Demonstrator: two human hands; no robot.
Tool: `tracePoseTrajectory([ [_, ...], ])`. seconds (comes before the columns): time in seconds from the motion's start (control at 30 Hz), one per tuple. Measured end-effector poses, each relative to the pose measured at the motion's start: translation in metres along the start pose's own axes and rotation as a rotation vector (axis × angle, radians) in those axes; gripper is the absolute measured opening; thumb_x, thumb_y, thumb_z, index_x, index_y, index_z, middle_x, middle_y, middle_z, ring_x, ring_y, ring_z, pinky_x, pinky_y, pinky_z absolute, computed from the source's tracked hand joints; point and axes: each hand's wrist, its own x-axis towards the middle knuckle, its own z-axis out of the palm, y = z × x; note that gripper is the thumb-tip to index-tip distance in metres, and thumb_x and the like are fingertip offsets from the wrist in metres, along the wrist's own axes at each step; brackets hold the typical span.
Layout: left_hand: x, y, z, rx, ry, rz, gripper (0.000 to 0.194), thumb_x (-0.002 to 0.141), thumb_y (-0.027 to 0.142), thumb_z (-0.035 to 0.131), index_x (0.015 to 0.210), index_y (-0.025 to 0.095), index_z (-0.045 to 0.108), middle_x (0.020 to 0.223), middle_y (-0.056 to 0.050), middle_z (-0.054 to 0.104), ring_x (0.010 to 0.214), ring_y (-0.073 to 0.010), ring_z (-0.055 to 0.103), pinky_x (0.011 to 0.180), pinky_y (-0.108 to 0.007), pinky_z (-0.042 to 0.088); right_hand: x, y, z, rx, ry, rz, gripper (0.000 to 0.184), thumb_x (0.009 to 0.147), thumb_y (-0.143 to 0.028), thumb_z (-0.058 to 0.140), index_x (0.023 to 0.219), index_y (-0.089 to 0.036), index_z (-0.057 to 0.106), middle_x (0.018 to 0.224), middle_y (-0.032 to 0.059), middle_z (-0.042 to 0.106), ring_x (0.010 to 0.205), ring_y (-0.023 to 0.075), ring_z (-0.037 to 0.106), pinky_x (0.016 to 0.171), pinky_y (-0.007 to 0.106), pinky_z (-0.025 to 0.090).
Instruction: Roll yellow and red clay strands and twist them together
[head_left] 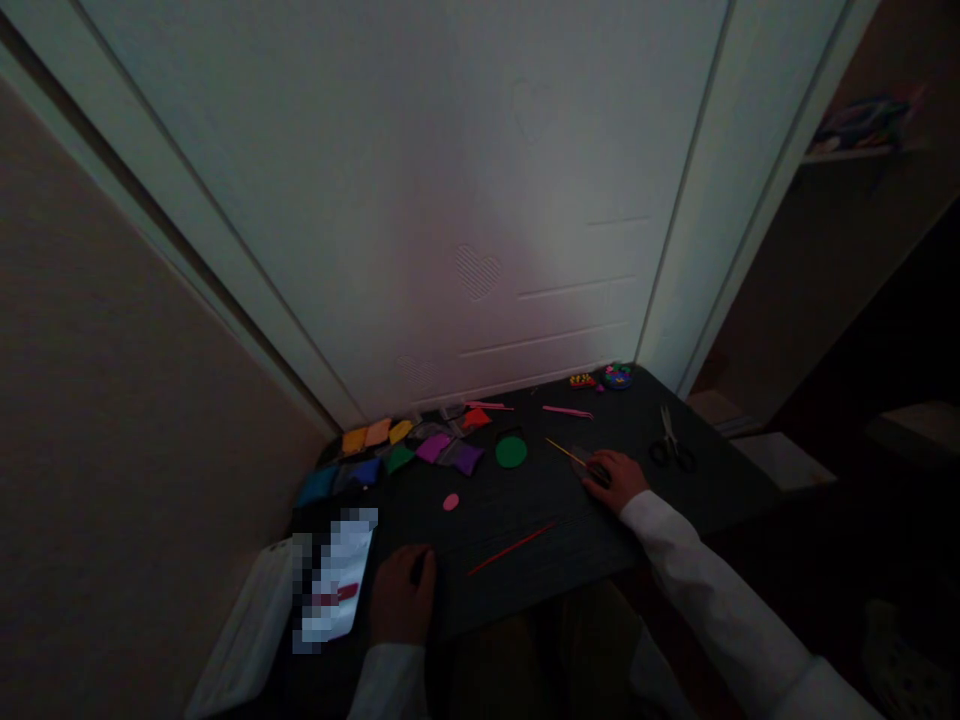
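My right hand (619,480) rests on the right part of the dark table, thumb and fingers curled around a small dark thing I cannot make out. A thin yellow stick (564,451) runs toward its fingertips; I cannot tell whether they touch it. Near the front edge, my left hand (403,595) lies with its fingers loosely curled and nothing visible in them. Ahead of it is a small pink disc (451,502). A thin red stick (512,548) lies between the hands. Farther back sits a flat green disc (511,452).
Several coloured packets, such as a purple one (469,459), line the back left. A phone (339,580) with a lit screen lies left. Scissors (670,445) and a pink tool (568,411) are at right. Small colourful pieces (617,376) stand by the white panel (480,180).
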Motion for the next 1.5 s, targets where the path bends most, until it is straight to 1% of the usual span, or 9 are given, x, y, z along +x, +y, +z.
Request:
tracePoseTrajectory([
  [0.17, -0.0001, -0.0003, 0.0005, 0.008, -0.009, -0.005, 0.032, 0.072, 0.039, 0.041, 0.084, 0.016, 0.059, 0.089, -0.008, 0.059, 0.087, -0.0211, 0.052, 0.08, -0.036, 0.04, 0.0003, 0.0002, -0.0005, -0.005, 0.0, 0.003, 0.032, 0.064, -0.038, 0.055, 0.091, -0.022, 0.057, 0.102, 0.0063, 0.055, 0.093, 0.0217, 0.05, 0.078, 0.037, 0.038],
  [0.33, -0.0005, -0.0001, 0.0002, -0.001, 0.0, 0.007, 0.031, 0.072, 0.039, 0.042, 0.084, 0.016, 0.059, 0.089, -0.008, 0.059, 0.087, -0.0211, 0.052, 0.08, -0.036, 0.04, 0.0007, 0.001, -0.001, -0.003, -0.03, -0.005, 0.033, 0.064, -0.039, 0.054, 0.093, -0.022, 0.057, 0.103, 0.0065, 0.054, 0.094, 0.0219, 0.049, 0.078, 0.037, 0.038],
  [0.5, -0.0012, 0.0012, 0.0, -0.007, -0.012, -0.001, 0.031, 0.073, 0.038, 0.041, 0.086, 0.015, 0.058, 0.09, -0.009, 0.059, 0.088, -0.0217, 0.052, 0.08, -0.038, 0.04, 0.0005, 0.0017, 0.0001, 0.0, -0.015, -0.001, 0.033, 0.064, -0.039, 0.055, 0.092, -0.022, 0.056, 0.103, 0.0064, 0.054, 0.094, 0.0221, 0.049, 0.078, 0.038, 0.038],
  [0.8, -0.0024, 0.0004, 0.0008, -0.02, 0.016, -0.004, 0.03, 0.072, 0.039, 0.042, 0.086, 0.017, 0.057, 0.089, -0.008, 0.058, 0.087, -0.0217, 0.051, 0.081, -0.038, 0.039, 0.0004, 0.0003, -0.0029, 0.001, -0.024, -0.005, 0.032, 0.064, -0.038, 0.055, 0.092, -0.022, 0.057, 0.103, 0.0066, 0.054, 0.094, 0.0221, 0.049, 0.079, 0.038, 0.037],
  [0.97, -0.0017, 0.0015, 0.0007, 0.0, 0.011, 0.0, 0.03, 0.073, 0.039, 0.041, 0.085, 0.016, 0.058, 0.089, -0.007, 0.059, 0.087, -0.021, 0.052, 0.08, -0.036, 0.039, 0.0005, -0.0016, -0.0054, 0.002, -0.025, 0.001, 0.032, 0.064, -0.039, 0.055, 0.091, -0.022, 0.057, 0.104, 0.0065, 0.054, 0.094, 0.0221, 0.049, 0.079, 0.038, 0.038],
  [1.3, -0.0012, -0.0035, 0.0022, 0.0, -0.005, 0.002, 0.031, 0.072, 0.038, 0.042, 0.085, 0.016, 0.059, 0.089, -0.007, 0.059, 0.087, -0.0208, 0.052, 0.079, -0.036, 0.04, 0.0, 0.0006, -0.0007, -0.004, -0.012, -0.021, 0.033, 0.064, -0.039, 0.054, 0.092, -0.022, 0.057, 0.102, 0.0067, 0.055, 0.094, 0.0223, 0.049, 0.078, 0.038, 0.038],
  [1.5, -0.0013, -0.0031, 0.0019, -0.005, 0.022, 0.007, 0.03, 0.072, 0.038, 0.043, 0.084, 0.016, 0.059, 0.088, -0.007, 0.06, 0.087, -0.0213, 0.052, 0.079, -0.036, 0.04, 0.0005, 0.0001, -0.0013, -0.014, -0.019, -0.016, 0.032, 0.064, -0.04, 0.054, 0.091, -0.022, 0.057, 0.103, 0.0062, 0.055, 0.094, 0.0222, 0.05, 0.078, 0.038, 0.039],
])
